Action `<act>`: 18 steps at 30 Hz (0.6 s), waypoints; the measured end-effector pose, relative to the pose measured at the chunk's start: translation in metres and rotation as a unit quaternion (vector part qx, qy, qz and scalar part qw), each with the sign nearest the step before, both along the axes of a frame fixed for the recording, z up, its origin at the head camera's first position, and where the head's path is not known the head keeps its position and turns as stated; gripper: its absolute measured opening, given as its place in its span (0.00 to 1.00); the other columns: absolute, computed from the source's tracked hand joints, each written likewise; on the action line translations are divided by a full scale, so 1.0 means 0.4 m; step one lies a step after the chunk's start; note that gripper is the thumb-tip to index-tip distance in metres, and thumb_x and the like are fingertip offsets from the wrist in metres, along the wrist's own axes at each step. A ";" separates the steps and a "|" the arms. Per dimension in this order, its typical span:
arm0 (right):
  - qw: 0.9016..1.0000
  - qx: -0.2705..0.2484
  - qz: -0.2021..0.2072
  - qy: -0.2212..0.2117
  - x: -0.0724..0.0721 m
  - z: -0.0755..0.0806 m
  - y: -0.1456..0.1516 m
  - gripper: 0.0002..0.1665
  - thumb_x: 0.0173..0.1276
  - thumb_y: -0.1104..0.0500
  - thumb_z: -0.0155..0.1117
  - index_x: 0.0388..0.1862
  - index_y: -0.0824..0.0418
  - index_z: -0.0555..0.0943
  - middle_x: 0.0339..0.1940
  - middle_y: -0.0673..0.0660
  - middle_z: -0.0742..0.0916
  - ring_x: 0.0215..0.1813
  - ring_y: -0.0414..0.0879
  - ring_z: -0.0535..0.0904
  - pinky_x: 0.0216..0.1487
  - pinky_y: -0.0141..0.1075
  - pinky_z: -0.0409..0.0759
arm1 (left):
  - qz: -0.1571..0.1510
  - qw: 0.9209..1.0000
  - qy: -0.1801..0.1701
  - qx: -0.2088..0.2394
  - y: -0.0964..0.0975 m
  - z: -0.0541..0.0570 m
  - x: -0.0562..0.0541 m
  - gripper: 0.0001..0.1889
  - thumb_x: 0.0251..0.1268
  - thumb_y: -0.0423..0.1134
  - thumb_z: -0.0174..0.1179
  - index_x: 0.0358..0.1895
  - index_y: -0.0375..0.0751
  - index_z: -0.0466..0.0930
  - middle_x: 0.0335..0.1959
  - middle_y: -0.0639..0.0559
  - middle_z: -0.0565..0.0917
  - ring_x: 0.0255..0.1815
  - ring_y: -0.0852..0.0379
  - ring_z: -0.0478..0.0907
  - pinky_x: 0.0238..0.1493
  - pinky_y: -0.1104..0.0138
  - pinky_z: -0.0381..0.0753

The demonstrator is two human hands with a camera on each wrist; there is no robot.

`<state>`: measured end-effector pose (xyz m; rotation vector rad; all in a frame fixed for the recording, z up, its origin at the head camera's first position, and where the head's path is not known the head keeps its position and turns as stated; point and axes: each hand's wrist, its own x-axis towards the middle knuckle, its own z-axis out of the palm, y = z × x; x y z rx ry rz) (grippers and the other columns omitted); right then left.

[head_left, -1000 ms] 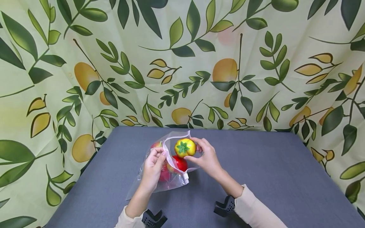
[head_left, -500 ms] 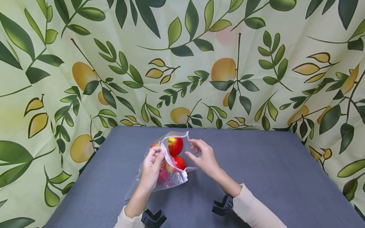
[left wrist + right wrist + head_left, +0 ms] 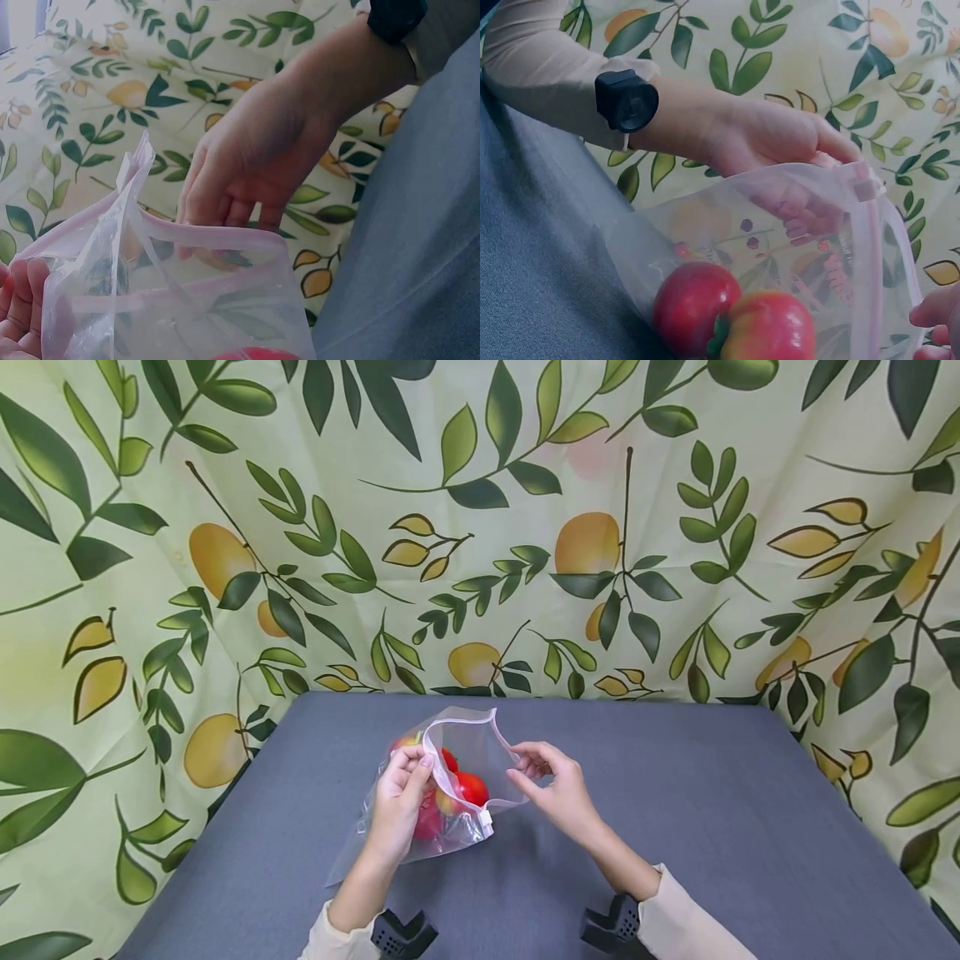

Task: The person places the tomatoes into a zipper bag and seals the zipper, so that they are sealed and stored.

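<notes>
A clear zip bag with a pale pink rim and a white slider lies with its mouth spread toward the right. My left hand pinches the near-left side of the rim between thumb and fingers. At the opposite side, my right hand is beside the rim, thumb and fingers apart; it holds no fruit. Inside the bag are several fruits, among them a red one and a red-and-yellow persimmon-like fruit with a green leafy top. The left hand and plastic partly hide them.
The bag rests on a grey-blue table. Behind and on both sides hangs a cloth printed with leaves and orange fruit. A black device is strapped to each wrist.
My right hand let go of the yellow-and-red fruit, which dropped into the bag. That hand then moved slightly right, to the rim. My left hand keeps its grip.
</notes>
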<state>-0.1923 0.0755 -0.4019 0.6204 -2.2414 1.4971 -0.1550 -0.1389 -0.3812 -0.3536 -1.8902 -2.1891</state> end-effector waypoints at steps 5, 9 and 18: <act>0.996 -0.032 0.016 -0.076 0.000 -0.002 0.025 0.14 0.59 0.67 0.69 0.44 0.68 0.81 0.30 0.60 0.82 0.33 0.32 0.74 0.34 0.25 0.77 | -0.004 1.000 0.001 0.000 -0.002 -0.001 -0.002 0.03 0.73 0.31 0.46 0.46 0.38 0.67 0.31 0.65 0.79 0.31 0.71 0.78 0.41 0.79 0.81; 0.992 -0.044 0.021 -0.117 -0.001 -0.002 0.043 0.13 0.61 0.67 0.66 0.45 0.69 0.81 0.33 0.61 0.82 0.34 0.32 0.75 0.35 0.25 0.77 | -0.002 1.000 0.001 -0.002 -0.002 0.001 -0.002 0.04 0.73 0.31 0.46 0.46 0.36 0.67 0.30 0.65 0.79 0.31 0.71 0.78 0.41 0.79 0.81; 0.990 -0.060 0.024 -0.129 0.003 -0.022 0.062 0.14 0.60 0.69 0.65 0.45 0.71 0.80 0.32 0.57 0.82 0.33 0.30 0.76 0.34 0.24 0.77 | 0.006 1.000 -0.006 -0.008 -0.004 0.002 0.002 0.04 0.73 0.31 0.47 0.46 0.36 0.67 0.31 0.65 0.79 0.31 0.71 0.78 0.41 0.79 0.81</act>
